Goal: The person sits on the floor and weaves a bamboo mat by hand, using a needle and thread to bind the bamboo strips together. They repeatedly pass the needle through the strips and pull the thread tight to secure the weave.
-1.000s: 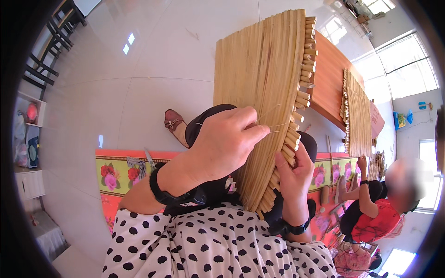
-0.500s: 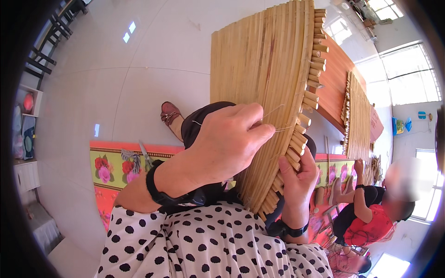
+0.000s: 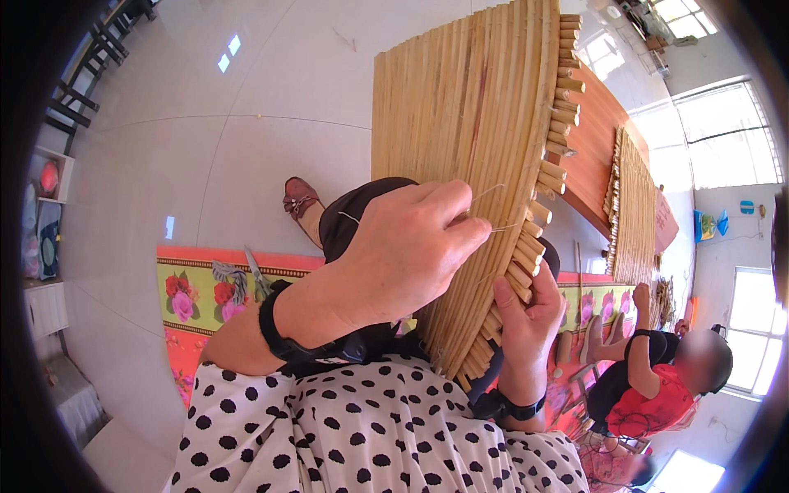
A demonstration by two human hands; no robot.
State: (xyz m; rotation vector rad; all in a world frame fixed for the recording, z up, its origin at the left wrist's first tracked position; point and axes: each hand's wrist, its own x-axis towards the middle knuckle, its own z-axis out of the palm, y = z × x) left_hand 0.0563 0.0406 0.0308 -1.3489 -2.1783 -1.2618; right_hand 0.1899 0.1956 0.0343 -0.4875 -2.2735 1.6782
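Right of the stalk mat [image 3: 436, 107] I see a brown table [image 3: 606, 127], partly hidden behind it, and a seated co-worker [image 3: 647, 403]; scissors [image 3: 256, 269] lie left of the mat. It slants up from the person's lap [image 3: 386, 411], long stalks [image 3: 493, 140] running away from the body. Over it the left hand [image 3: 415, 251] pinches a thin strand [image 3: 506, 227]; the right hand [image 3: 530, 320] grips stubs [image 3: 521, 271] along its right edge.

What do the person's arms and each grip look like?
The left grip and right grip are ungloved, the visible forearms sleeveless. A black left wristband carries a bulky dark unit; the right wristband is also black.
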